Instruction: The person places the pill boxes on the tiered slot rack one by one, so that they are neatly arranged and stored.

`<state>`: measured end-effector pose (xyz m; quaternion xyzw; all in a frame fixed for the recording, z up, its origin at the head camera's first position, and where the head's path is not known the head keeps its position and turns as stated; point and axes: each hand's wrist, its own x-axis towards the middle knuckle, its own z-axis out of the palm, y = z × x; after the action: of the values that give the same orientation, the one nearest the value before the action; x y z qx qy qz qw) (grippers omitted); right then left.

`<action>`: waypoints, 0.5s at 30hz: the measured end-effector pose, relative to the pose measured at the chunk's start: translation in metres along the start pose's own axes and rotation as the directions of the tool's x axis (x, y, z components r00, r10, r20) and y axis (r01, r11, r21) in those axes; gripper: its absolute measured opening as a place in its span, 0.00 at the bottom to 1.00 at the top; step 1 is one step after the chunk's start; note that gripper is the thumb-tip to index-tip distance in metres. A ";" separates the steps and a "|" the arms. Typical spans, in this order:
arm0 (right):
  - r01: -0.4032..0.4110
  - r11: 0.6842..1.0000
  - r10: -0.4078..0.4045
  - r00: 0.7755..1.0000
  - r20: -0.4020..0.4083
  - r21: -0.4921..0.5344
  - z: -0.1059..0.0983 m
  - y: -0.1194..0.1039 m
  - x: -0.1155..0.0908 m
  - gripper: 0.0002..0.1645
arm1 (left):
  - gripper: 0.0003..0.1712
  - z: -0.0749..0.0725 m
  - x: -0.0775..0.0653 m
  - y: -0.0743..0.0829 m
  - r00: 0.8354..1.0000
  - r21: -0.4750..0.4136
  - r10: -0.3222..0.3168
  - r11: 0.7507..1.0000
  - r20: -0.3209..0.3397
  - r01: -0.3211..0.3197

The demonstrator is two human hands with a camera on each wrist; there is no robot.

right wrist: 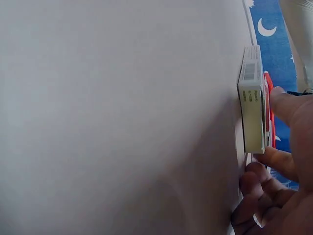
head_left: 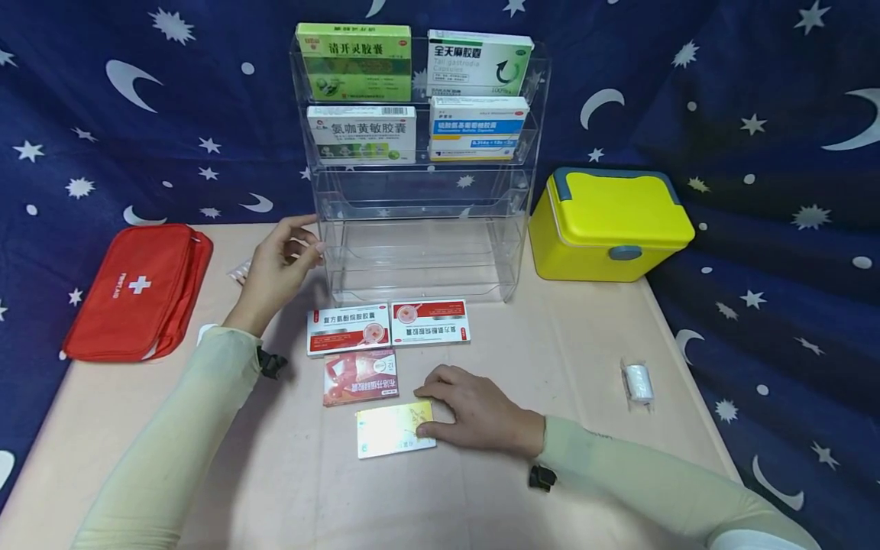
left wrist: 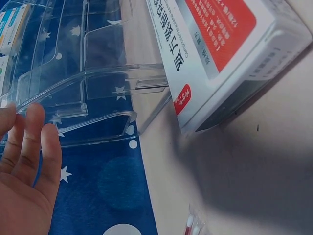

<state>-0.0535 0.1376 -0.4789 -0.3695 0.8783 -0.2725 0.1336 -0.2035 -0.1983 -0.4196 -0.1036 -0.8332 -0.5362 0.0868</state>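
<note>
Pinching the yellow box (head_left: 385, 433) at its right end on the bench (head_left: 330, 496), the right hand (head_left: 474, 409) has thumb and fingers clamped across it. Beyond lies a pink-red box (head_left: 360, 378), then two red-and-white boxes (head_left: 348, 328). Farther off, the left hand's (head_left: 275, 263) fingers grip the left edge of the clear rack (head_left: 426, 263).

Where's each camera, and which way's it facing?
Head: worn there, facing forward and down at the clear plastic rack; left hand, right hand, pale green sleeves show.
Left wrist: worn there, facing the rack; left hand shows.
Right wrist: worn there, facing across pale tabletop; right hand shows.
Head and left wrist share the rack.
</note>
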 end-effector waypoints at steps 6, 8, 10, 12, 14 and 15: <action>-0.015 0.999 0.016 0.999 -0.028 0.044 0.004 -0.001 -0.004 0.24 | 0.27 0.000 -0.001 0.000 1.000 -0.008 0.007 1.000 -0.004 -0.007; -0.026 0.997 0.029 0.999 -0.037 0.079 0.004 -0.001 -0.004 0.23 | 0.27 0.000 -0.001 0.001 1.000 -0.007 0.006 1.000 -0.004 -0.006; -0.037 0.989 0.046 0.997 -0.058 0.146 0.003 0.000 -0.004 0.21 | 0.26 0.000 -0.002 0.001 1.000 -0.003 0.006 1.000 -0.003 -0.006; -0.039 0.974 0.060 0.994 -0.087 0.224 0.002 0.001 -0.003 0.21 | 0.26 0.000 -0.001 0.001 1.000 -0.002 0.005 1.000 -0.003 -0.005; -0.030 0.955 0.068 0.991 -0.118 0.295 0.001 0.003 -0.002 0.20 | 0.26 0.000 -0.001 0.000 1.000 0.002 0.003 1.000 -0.002 -0.003; -0.022 0.946 0.068 0.989 -0.131 0.323 0.001 0.004 -0.002 0.21 | 0.26 0.000 -0.001 0.000 1.000 0.003 0.001 1.000 -0.001 -0.001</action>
<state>-0.0539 0.1412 -0.4822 -0.3027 0.8377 -0.4337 0.1361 -0.2024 -0.1982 -0.4196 -0.1037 -0.8338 -0.5351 0.0877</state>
